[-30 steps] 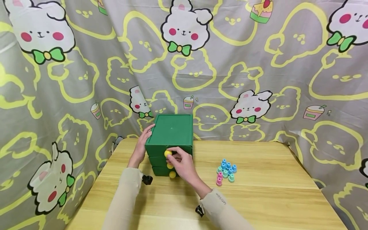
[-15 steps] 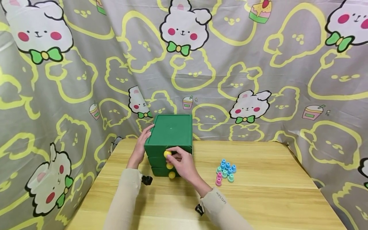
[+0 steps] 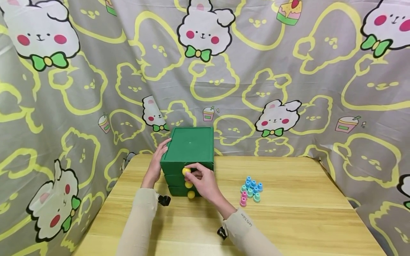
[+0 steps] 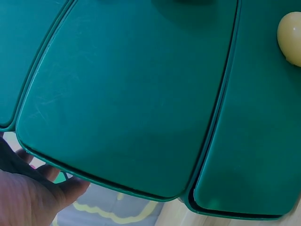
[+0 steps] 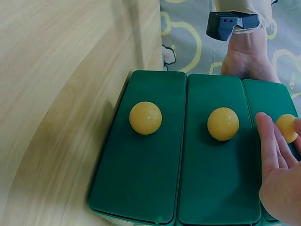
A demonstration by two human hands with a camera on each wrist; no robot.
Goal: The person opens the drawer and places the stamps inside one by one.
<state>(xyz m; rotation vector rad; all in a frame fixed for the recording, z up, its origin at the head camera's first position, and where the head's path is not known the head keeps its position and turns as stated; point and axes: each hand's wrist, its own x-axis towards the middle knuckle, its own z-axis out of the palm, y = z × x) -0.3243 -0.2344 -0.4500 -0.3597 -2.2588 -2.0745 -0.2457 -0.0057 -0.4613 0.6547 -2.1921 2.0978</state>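
A green three-drawer box (image 3: 190,144) stands on the table, each drawer front bearing a round yellow knob. My right hand (image 3: 205,181) pinches the top drawer's knob (image 3: 186,171) between thumb and fingers. In the right wrist view the middle knob (image 5: 223,124) and bottom knob (image 5: 145,118) are untouched, and all three drawer fronts sit flush. My left hand (image 3: 154,165) rests along the left side of the box, fingers straight, near its upper edge. The left wrist view shows that hand (image 4: 35,197) beside the drawer fronts.
To the right of the box stands a cluster of several small blue, mint and pink cup-shaped pegs (image 3: 251,190) on the wooden table (image 3: 288,220). A patterned grey curtain (image 3: 224,89) hangs behind and at both sides of the table.
Both hands keep their places on the box and knob. The whole head view has shifted very slightly to the left; the drawers look the same.
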